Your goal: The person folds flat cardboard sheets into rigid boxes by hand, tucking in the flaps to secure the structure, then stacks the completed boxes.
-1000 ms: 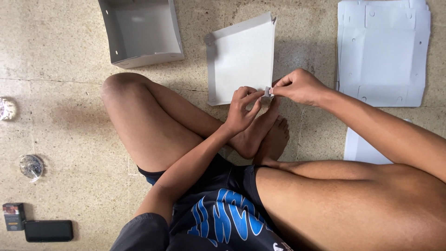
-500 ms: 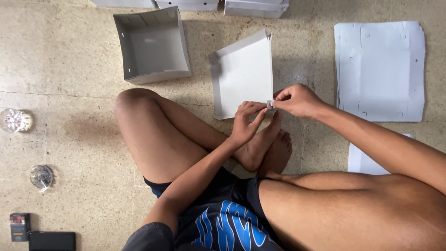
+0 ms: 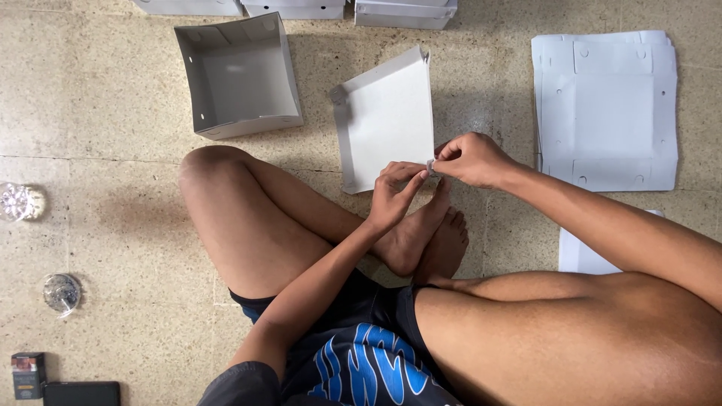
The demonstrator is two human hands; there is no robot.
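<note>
I sit cross-legged on a speckled floor. A half-folded white cardboard box (image 3: 387, 113) lies in front of my feet. My left hand (image 3: 392, 195) and my right hand (image 3: 470, 159) meet at its near right corner. Both pinch that corner, where a small grey bit (image 3: 431, 166) shows between the fingertips; what it is cannot be told.
A finished open white box (image 3: 235, 79) stands at the upper left. A stack of flat white box sheets (image 3: 605, 109) lies at the right, another sheet (image 3: 583, 256) by my right leg. More boxes (image 3: 301, 9) line the top edge. Two glass items (image 3: 16, 201), a small pack (image 3: 28, 374) and a dark phone (image 3: 81, 393) lie left.
The view has shifted, so everything sits lower in the frame. Both hands stay pinched at the box's corner with only small finger movement.
</note>
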